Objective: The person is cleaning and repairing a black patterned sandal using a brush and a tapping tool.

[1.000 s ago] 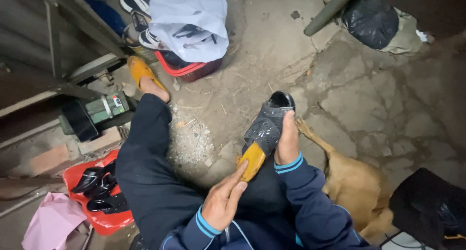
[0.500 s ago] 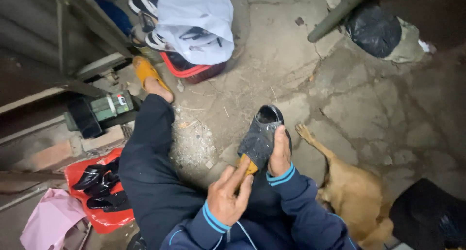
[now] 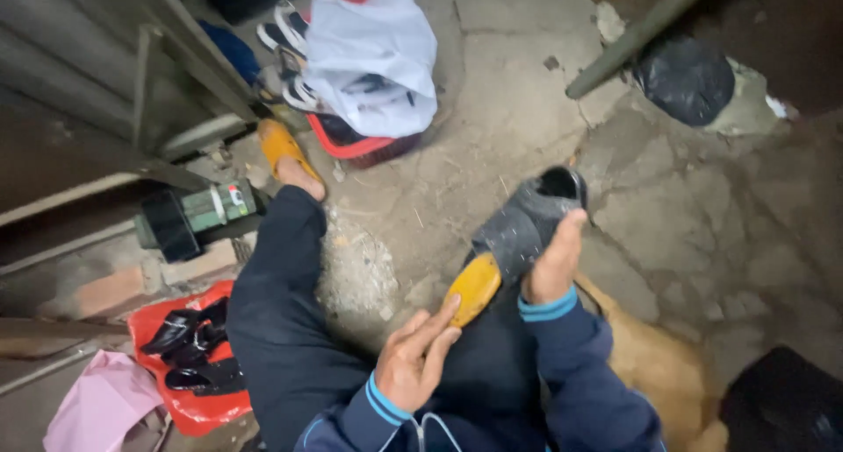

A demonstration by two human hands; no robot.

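A white plastic bag (image 3: pixel 373 61) is lying over a red basket (image 3: pixel 360 144) at upper centre of the frame. A tan dog (image 3: pixel 654 364) is lying at lower right. In the centre, a grey shoe (image 3: pixel 527 228) with a yellow sole is resting on the person's knee, the right hand (image 3: pixel 553 263) grasping its side. The left hand (image 3: pixel 417 360) is lying open, fingertips (image 3: pixel 450 316) touching the sole.

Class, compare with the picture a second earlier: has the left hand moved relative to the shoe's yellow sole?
Yes. The left hand has closed in on the yellow sole; its fingers now touch it.
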